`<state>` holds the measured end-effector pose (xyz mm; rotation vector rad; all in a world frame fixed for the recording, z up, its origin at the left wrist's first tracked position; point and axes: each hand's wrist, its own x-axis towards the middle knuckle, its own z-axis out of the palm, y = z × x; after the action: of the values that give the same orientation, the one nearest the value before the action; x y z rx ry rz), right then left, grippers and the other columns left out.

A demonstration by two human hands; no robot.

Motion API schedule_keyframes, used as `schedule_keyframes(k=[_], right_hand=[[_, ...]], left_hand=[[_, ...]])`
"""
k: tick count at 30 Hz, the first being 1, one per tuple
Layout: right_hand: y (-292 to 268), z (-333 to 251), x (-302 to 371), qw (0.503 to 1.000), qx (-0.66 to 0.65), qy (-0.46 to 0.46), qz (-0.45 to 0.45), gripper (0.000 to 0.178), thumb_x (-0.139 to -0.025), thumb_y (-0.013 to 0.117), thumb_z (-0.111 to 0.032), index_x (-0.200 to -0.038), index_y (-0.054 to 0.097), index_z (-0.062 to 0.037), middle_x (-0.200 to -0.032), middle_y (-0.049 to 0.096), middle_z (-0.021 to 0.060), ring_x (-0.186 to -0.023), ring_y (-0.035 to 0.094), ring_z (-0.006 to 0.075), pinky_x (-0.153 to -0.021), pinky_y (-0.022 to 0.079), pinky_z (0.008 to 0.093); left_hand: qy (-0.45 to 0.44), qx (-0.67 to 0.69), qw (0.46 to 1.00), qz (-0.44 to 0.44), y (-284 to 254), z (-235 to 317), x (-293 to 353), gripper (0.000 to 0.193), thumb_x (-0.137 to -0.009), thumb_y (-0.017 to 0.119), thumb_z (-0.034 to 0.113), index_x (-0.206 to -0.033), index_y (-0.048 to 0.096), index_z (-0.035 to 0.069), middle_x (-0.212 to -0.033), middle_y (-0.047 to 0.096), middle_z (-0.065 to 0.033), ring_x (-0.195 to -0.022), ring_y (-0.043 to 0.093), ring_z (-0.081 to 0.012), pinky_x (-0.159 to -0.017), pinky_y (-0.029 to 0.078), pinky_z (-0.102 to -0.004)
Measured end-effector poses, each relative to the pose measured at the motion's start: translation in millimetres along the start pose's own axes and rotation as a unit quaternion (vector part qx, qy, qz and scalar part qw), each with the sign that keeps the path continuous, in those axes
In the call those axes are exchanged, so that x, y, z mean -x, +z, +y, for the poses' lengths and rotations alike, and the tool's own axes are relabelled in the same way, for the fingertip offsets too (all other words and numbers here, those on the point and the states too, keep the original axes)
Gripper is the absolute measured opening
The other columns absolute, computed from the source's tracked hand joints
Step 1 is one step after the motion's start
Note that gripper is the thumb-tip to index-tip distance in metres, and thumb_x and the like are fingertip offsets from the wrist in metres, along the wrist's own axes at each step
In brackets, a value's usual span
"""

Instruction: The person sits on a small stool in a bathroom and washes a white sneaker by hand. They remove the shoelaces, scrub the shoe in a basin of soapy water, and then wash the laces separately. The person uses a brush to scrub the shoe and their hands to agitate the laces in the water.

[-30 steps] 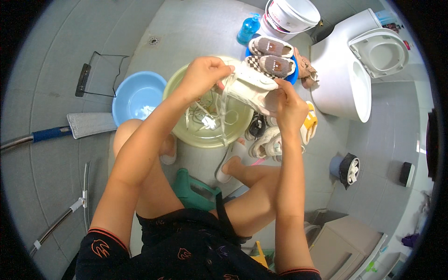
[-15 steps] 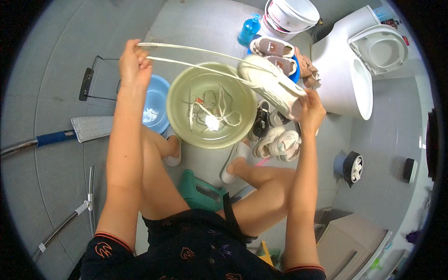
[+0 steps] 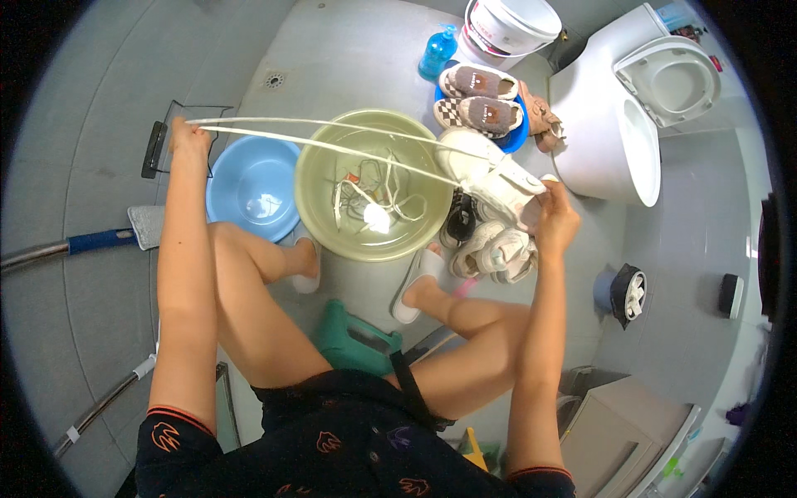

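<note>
My left hand (image 3: 189, 137) is closed on the ends of a white shoelace (image 3: 324, 144), out at the far left. The lace runs as two taut strands across to a white sneaker (image 3: 490, 178). My right hand (image 3: 556, 217) grips that sneaker at its heel end, its toe pointing to the far left. Beneath the strands stands an olive-green basin (image 3: 309, 224) with water and several loose laces (image 3: 390, 195) in it. A light blue basin (image 3: 220, 195) sits beside it on the left.
White sneakers (image 3: 498, 251) and a black shoe (image 3: 458, 222) lie right of the green basin. Behind are a blue basin (image 3: 521, 137) holding checkered shoes (image 3: 477, 112), a blue pump bottle (image 3: 437, 54), a white bucket (image 3: 510, 33) and a toilet (image 3: 643, 149). A green stool (image 3: 353, 339) is between my legs.
My left hand has moved left and slightly nearer, drawing the lace strands out longer. The sneaker in my right hand has tilted and dropped a little.
</note>
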<state>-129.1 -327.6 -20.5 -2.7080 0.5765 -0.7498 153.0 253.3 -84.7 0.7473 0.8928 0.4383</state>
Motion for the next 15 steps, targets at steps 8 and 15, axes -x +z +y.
schedule_keyframes(k=[8,15], right_hand=[[-6,-19,14,0.999,0.010,-0.035,0.017,0.018,-0.084,0.062,-0.006,-0.099,0.068,-0.0151,-0.084,0.069,0.0116,-0.074,0.067,0.0291,-0.064,0.051,0.0356],[-27,-79,2,0.989,-0.095,-0.077,0.080,0.027,-0.079,0.060,0.004,-0.100,0.069,-0.0112,-0.083,0.070,0.0108,-0.073,0.068,0.0237,-0.065,0.051,0.0310]], left_hand=[[0.114,-0.295,0.940,-0.129,-3,-10,19,0.019,-0.083,0.062,0.020,-0.080,0.052,0.005,-0.067,0.051,-0.0074,-0.054,0.046,-0.0134,-0.045,0.036,-0.0295],[0.617,-0.457,0.531,-0.359,43,-49,213,0.041,-0.082,0.071,0.034,-0.112,0.063,0.008,-0.107,0.062,-0.0110,-0.099,0.058,-0.0235,-0.083,0.047,-0.0374]])
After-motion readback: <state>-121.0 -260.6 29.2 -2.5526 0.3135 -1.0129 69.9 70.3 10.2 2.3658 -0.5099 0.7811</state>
